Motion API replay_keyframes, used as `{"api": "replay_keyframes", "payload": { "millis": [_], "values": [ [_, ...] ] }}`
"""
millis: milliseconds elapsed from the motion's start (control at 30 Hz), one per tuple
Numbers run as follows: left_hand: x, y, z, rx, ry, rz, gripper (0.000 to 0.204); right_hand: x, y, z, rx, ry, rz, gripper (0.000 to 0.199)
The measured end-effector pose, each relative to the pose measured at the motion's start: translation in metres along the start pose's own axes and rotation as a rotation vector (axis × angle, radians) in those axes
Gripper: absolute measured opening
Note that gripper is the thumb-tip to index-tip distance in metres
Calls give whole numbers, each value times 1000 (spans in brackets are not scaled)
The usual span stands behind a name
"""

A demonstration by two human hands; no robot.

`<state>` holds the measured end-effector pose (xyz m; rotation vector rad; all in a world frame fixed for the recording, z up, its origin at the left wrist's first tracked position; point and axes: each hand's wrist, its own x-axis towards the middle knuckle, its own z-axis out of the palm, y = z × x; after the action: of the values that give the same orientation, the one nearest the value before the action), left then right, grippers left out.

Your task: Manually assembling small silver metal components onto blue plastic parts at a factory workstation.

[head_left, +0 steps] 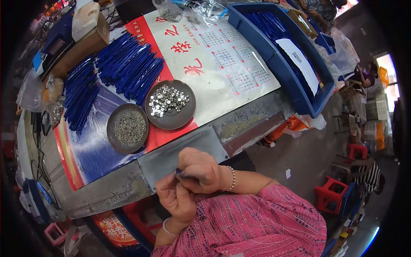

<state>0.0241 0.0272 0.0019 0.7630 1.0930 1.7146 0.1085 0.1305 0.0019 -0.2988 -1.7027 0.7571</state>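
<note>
Pinching a small dark blue part (178,171) between the fingertips of both hands, I hold it just below the near edge of the workbench (107,188). My right hand (201,171) lies curled over it from above, fingers closed on the part; my left hand (175,197) meets it from below, fingers likewise closed, the two hands touching. Only a tip of the part shows, so its shape cannot be told. Ahead of my hands and slightly left stand two round brown dishes: the nearer dish (127,127) holds fine grey springs, the farther dish (170,104) small shiny metal pieces. Beyond these lie heaps of blue pen barrels (128,64). Far ahead to the right sits a blue tray (274,60).
</note>
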Motion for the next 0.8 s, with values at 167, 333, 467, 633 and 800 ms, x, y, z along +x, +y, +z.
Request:
{"api": "replay_keyframes", "payload": {
  "millis": [167,333,467,633,800],
  "values": [
    [4,2,8,34,36,15,22,-4,-14,7,7,56,239,26],
    [8,12,9,108,42,94,24,16,-15,-17,668,-6,1047,23],
    [9,21,6,-13,41,30,22,12,-15,-3,218,-110,580,22],
    [6,1,1,199,67,104,19,6,-6,1,-135,-82,158,22],
    [3,-3,1,206,80,97,16,-4,-12,5,-47,-65,330,21]
  ]
}}
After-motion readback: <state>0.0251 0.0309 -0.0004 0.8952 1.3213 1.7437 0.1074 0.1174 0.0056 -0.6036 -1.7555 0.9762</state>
